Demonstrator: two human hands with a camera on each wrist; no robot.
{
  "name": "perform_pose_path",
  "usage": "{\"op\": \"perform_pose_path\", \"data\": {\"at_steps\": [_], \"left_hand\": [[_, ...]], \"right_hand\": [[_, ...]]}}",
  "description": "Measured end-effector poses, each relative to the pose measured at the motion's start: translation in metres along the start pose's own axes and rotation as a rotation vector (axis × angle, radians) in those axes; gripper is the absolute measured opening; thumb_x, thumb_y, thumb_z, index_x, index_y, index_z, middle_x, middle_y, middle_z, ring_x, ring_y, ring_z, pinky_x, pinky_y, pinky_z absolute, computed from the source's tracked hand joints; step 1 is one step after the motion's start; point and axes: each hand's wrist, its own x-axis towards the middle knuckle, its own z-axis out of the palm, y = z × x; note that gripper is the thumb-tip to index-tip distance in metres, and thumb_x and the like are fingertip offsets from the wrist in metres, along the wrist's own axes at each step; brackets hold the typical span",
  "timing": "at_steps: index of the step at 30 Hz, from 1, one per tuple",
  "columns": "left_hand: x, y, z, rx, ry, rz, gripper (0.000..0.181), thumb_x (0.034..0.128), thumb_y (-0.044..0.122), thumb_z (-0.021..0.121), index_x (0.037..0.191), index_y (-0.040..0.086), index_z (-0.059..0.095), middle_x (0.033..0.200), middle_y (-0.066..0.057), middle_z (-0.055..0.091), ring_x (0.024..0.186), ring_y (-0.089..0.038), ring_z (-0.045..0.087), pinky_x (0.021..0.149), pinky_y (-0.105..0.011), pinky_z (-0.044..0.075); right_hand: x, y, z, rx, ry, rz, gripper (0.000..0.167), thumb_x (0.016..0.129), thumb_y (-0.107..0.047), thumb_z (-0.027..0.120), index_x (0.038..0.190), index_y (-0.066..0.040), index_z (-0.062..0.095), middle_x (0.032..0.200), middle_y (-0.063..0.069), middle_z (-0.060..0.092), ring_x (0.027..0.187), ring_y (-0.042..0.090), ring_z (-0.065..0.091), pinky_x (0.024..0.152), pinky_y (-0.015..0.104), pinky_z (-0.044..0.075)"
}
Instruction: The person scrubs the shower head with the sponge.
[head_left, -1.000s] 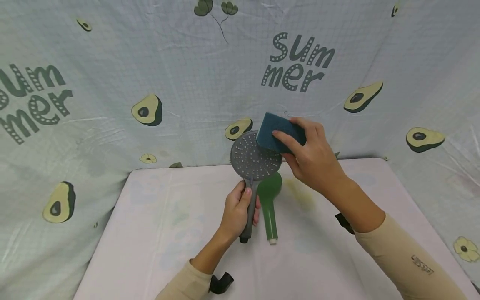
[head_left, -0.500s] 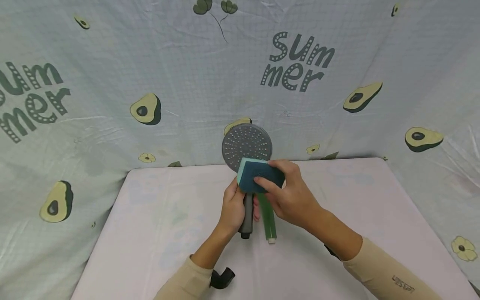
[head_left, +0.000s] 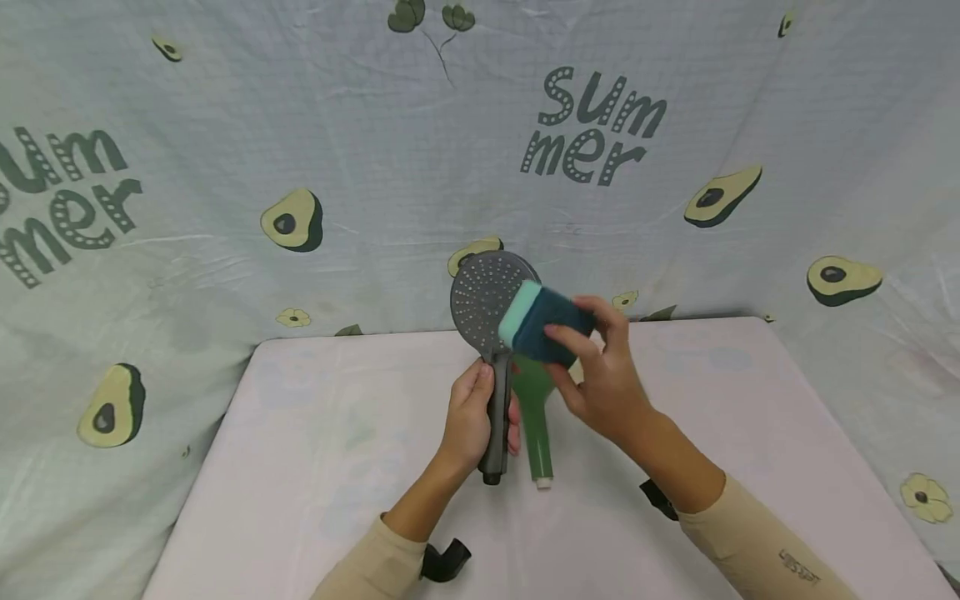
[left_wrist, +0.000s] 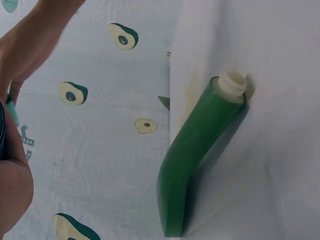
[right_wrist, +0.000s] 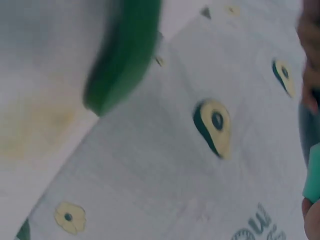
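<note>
In the head view my left hand (head_left: 468, 417) grips the handle of a grey shower head (head_left: 480, 296), its round nozzle face turned toward me. My right hand (head_left: 603, 375) pinches a blue and mint sponge (head_left: 551, 329) between thumb and fingers, over the lower right of that face. A green shower head (head_left: 534, 417) lies on the table behind the grey one, its upper part partly covered by the sponge and right hand. The left wrist view shows the green handle (left_wrist: 195, 135) with its white threaded end. At the right wrist view's edge is the sponge (right_wrist: 313, 175).
A black elbow-shaped piece (head_left: 446, 560) lies by my left sleeve. Another black piece (head_left: 658, 500) is partly under my right forearm. The pale table (head_left: 300, 467) meets a cloth backdrop (head_left: 375, 167) with avocado prints along its far edge.
My right hand moved the sponge from the upper right of the nozzle face down to the neck, then back up and right. The grey shower head shifted slightly.
</note>
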Motion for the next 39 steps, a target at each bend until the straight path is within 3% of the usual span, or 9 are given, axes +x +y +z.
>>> {"op": "perform_pose_path", "data": {"at_steps": [3, 7, 10, 19, 27, 31, 34, 37, 39], "left_hand": [[0.001, 0.002, 0.000, 0.002, 0.019, 0.008, 0.048, 0.1144, 0.035, 0.023, 0.121, -0.006, 0.048, 0.063, -0.004, 0.057, 0.040, -0.012, 0.059, 0.036, -0.039, 0.052], [0.000, 0.003, 0.001, -0.006, 0.014, -0.015, 0.044, 0.1144, 0.033, 0.023, 0.119, -0.003, 0.049, 0.063, -0.004, 0.058, 0.040, -0.012, 0.060, 0.036, -0.036, 0.053], [-0.002, 0.003, 0.001, -0.003, 0.010, -0.012, 0.046, 0.1146, 0.036, 0.023, 0.118, -0.003, 0.047, 0.064, -0.005, 0.057, 0.041, -0.012, 0.060, 0.037, -0.037, 0.053], [-0.007, -0.003, 0.001, 0.069, 0.008, 0.002, 0.050, 0.1145, 0.039, 0.025, 0.124, -0.004, 0.049, 0.068, -0.007, 0.057, 0.043, -0.011, 0.059, 0.039, -0.038, 0.054], [-0.004, 0.001, 0.000, 0.072, 0.038, 0.047, 0.048, 0.1147, 0.038, 0.026, 0.118, -0.005, 0.047, 0.069, -0.013, 0.056, 0.042, -0.012, 0.058, 0.037, -0.038, 0.052], [-0.004, 0.003, 0.000, 0.100, 0.040, 0.045, 0.043, 0.1149, 0.034, 0.027, 0.117, -0.004, 0.048, 0.071, -0.017, 0.055, 0.042, -0.012, 0.057, 0.038, -0.036, 0.053], [-0.005, 0.002, 0.000, 0.145, 0.038, 0.046, 0.039, 0.1151, 0.031, 0.028, 0.113, -0.003, 0.048, 0.072, -0.020, 0.055, 0.043, -0.011, 0.057, 0.039, -0.035, 0.053], [-0.007, -0.001, 0.001, 0.185, 0.005, 0.058, 0.037, 0.1152, 0.029, 0.029, 0.109, -0.002, 0.048, 0.073, -0.023, 0.055, 0.044, -0.012, 0.057, 0.040, -0.037, 0.053], [-0.007, -0.002, 0.003, 0.201, -0.014, 0.069, 0.037, 0.1152, 0.029, 0.029, 0.108, -0.001, 0.048, 0.074, -0.023, 0.056, 0.044, -0.012, 0.057, 0.040, -0.038, 0.054]], "right_hand": [[-0.014, -0.007, 0.012, -0.050, -0.040, -0.106, 0.027, 0.108, -0.027, 0.052, 0.128, -0.010, 0.053, 0.135, 0.033, 0.036, 0.121, 0.045, 0.047, 0.088, 0.057, 0.056], [-0.023, -0.009, 0.016, -0.082, -0.047, -0.124, 0.023, 0.108, -0.029, 0.050, 0.124, -0.013, 0.053, 0.134, 0.029, 0.038, 0.123, 0.041, 0.046, 0.092, 0.053, 0.055], [-0.016, -0.005, 0.009, -0.076, -0.034, -0.084, 0.025, 0.108, -0.031, 0.050, 0.126, -0.013, 0.051, 0.137, 0.030, 0.037, 0.123, 0.043, 0.048, 0.091, 0.056, 0.056], [0.018, 0.006, -0.019, 0.009, -0.010, 0.174, 0.052, 0.106, -0.042, 0.052, 0.142, -0.005, 0.044, 0.148, 0.029, 0.035, 0.133, 0.044, 0.048, 0.098, 0.064, 0.053], [-0.008, -0.007, -0.004, 0.128, -0.028, 0.195, 0.060, 0.106, -0.045, 0.052, 0.142, -0.002, 0.035, 0.143, 0.031, 0.035, 0.131, 0.047, 0.048, 0.096, 0.063, 0.054], [-0.005, -0.004, -0.007, 0.112, -0.024, 0.218, 0.061, 0.106, -0.046, 0.051, 0.144, -0.002, 0.033, 0.146, 0.029, 0.036, 0.135, 0.042, 0.047, 0.106, 0.056, 0.051], [0.008, 0.004, -0.018, 0.116, -0.040, 0.238, 0.057, 0.107, -0.035, 0.055, 0.149, -0.002, 0.036, 0.149, 0.026, 0.040, 0.136, 0.037, 0.049, 0.114, 0.045, 0.047], [0.023, 0.011, -0.031, 0.151, -0.077, 0.271, 0.056, 0.105, -0.014, 0.061, 0.155, -0.005, 0.036, 0.150, 0.021, 0.043, 0.135, 0.033, 0.053, 0.116, 0.036, 0.045], [0.031, 0.013, -0.039, 0.176, -0.112, 0.301, 0.060, 0.103, -0.006, 0.062, 0.157, -0.008, 0.035, 0.150, 0.019, 0.044, 0.131, 0.033, 0.057, 0.113, 0.038, 0.047]]}}
